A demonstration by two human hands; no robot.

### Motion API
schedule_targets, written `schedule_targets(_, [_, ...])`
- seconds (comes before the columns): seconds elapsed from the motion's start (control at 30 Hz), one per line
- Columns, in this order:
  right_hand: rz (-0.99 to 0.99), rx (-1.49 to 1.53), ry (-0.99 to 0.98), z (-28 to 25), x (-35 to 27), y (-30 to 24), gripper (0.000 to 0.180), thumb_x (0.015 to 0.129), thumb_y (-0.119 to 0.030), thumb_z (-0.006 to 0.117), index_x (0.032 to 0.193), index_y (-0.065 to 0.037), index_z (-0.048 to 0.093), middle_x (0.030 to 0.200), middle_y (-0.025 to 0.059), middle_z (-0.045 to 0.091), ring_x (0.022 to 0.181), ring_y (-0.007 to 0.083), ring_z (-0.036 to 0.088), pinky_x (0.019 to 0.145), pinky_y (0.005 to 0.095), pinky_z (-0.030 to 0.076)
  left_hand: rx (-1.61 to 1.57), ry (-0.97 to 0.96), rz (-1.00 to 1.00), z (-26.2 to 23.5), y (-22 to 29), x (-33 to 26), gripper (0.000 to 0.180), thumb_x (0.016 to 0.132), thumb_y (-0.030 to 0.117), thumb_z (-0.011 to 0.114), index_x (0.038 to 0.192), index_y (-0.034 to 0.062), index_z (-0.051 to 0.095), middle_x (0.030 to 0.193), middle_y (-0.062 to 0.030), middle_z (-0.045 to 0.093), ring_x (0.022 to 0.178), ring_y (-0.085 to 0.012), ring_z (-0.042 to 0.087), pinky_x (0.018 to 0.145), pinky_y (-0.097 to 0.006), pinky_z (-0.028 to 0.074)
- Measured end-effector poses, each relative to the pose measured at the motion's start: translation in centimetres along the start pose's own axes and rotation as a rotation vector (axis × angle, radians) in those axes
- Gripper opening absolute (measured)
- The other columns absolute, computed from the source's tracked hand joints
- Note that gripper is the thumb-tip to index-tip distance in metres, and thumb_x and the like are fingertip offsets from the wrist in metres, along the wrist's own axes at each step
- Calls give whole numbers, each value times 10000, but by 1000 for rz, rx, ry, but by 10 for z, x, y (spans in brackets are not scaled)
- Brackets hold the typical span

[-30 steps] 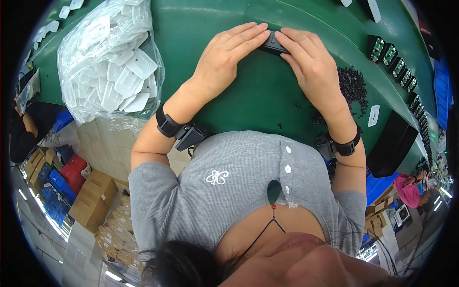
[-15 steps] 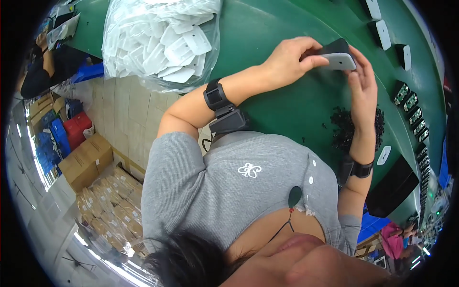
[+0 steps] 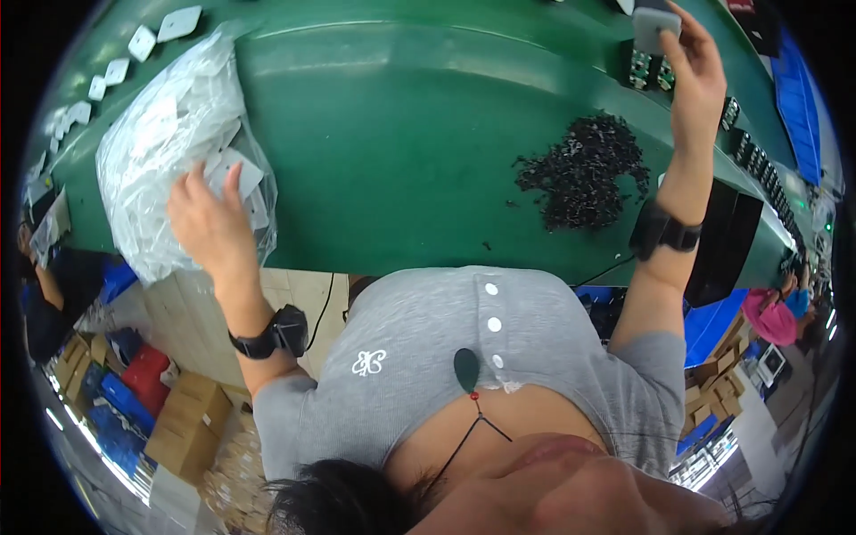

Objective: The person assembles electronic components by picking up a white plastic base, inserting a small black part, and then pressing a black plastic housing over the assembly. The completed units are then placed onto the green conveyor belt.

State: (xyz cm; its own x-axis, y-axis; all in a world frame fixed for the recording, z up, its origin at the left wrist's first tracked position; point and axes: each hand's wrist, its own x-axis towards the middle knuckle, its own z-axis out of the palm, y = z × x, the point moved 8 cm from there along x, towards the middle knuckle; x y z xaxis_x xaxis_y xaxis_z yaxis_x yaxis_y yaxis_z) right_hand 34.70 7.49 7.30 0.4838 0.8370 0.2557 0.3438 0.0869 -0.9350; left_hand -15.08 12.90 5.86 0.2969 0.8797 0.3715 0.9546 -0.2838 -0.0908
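Observation:
My left hand point(image 3: 209, 218) is at the clear plastic bag point(image 3: 134, 209) on the left of the table. Its fingers are spread over the loose white plastic covers point(image 3: 162, 120) inside, and nothing shows gripped in them. Far out to the right, my right hand point(image 3: 700, 85) holds a small device housing point(image 3: 657, 29), pale cover facing me and dark body behind. The thumb presses on the cover, while the far fingers are partly hidden. Just below the housing stand black housings with green circuit boards point(image 3: 640, 69).
A heap of small black parts point(image 3: 588, 174) lies on the green table point(image 3: 383, 152). White-covered pieces point(image 3: 142, 43) line the far left, and more open housings point(image 3: 758, 165) run down the right. A black box point(image 3: 727, 241) stands beside my right forearm.
My hands have parted. The left let go of the housing and moved left to the bag; the right carried the housing away to the far right. My view has turned too.

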Motion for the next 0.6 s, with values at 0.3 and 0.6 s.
schedule_targets(0.3, [187, -475, -190, -84, 119, 102, 233, 909, -153, 630, 1063, 17, 668, 915, 33, 670, 827, 106, 583, 745, 247, 467, 203, -110, -51, 22, 2, -6, 313, 863, 320, 675, 1064, 83, 642, 993, -112, 602, 925, -316, 564, 782, -407, 465])
schedule_targets(0.6, [369, -563, -278, -97, 125, 140, 326, 896, -259, 646, 1077, 11, 681, 906, 52, 684, 828, 130, 592, 756, 283, 473, 169, -129, 30, 24, 21, -15, 243, 883, 228, 650, 1073, 77, 635, 1046, -133, 592, 993, -346, 549, 820, -418, 462])
